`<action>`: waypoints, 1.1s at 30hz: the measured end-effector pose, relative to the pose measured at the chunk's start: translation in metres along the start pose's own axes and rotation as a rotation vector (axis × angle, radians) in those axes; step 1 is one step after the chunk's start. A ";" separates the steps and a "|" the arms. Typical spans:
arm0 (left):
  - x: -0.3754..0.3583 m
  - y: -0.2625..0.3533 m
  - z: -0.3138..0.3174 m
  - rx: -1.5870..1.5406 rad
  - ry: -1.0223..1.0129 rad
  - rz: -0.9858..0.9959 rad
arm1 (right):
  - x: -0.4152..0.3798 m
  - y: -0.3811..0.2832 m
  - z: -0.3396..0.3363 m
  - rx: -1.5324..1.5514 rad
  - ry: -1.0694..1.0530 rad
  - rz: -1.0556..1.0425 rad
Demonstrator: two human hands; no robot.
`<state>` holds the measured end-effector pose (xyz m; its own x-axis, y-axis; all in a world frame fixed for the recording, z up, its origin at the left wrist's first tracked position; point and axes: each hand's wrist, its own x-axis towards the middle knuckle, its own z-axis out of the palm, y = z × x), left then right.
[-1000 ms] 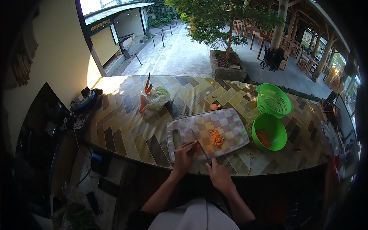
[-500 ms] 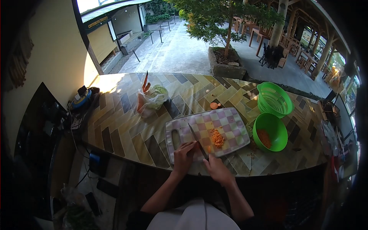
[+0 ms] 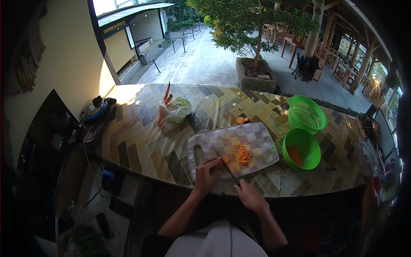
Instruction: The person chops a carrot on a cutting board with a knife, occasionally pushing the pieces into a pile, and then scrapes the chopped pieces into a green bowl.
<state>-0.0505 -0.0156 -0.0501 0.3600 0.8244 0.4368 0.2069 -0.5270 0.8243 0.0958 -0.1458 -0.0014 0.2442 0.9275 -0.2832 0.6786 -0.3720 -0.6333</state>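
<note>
A checkered cutting board (image 3: 265, 133) lies on the table in front of me. My right hand (image 3: 251, 195) grips the handle of a knife (image 3: 227, 166), its blade slanting across the board toward the far left. Just left of the blade, my left hand (image 3: 207, 174) has its fingers bent and pressed together on a piece of carrot, mostly hidden beneath them. A carrot slice (image 3: 226, 159) lies by the blade, near another small orange piece. To the right of the knife sits a heap of diced carrot (image 3: 243, 155).
Right of the board stand a green bowl (image 3: 314, 150) holding orange bits and a green colander (image 3: 306, 112). A plastic bag (image 3: 176, 112) with carrots and a pale green vegetable lies at the back left. Carrot ends (image 3: 241, 120) rest behind the board.
The knife and my right hand have shifted slightly right and toward me. A carrot slice now shows beside the blade near my left fingertips. The whole view has tilted a little.
</note>
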 end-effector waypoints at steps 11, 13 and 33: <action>0.014 0.003 -0.006 -0.002 -0.077 -0.053 | 0.010 0.010 -0.006 0.275 0.200 -0.150; 0.029 0.002 -0.005 0.009 -0.050 -0.012 | 0.005 0.008 -0.011 0.399 0.217 -0.043; 0.005 0.012 -0.011 -0.059 -0.275 -0.072 | 0.054 0.012 0.028 0.434 0.395 -0.227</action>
<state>-0.0565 -0.0153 -0.0339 0.5811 0.7683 0.2684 0.1911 -0.4494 0.8726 0.0981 -0.1011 -0.0446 0.4211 0.8980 0.1277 0.4206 -0.0686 -0.9047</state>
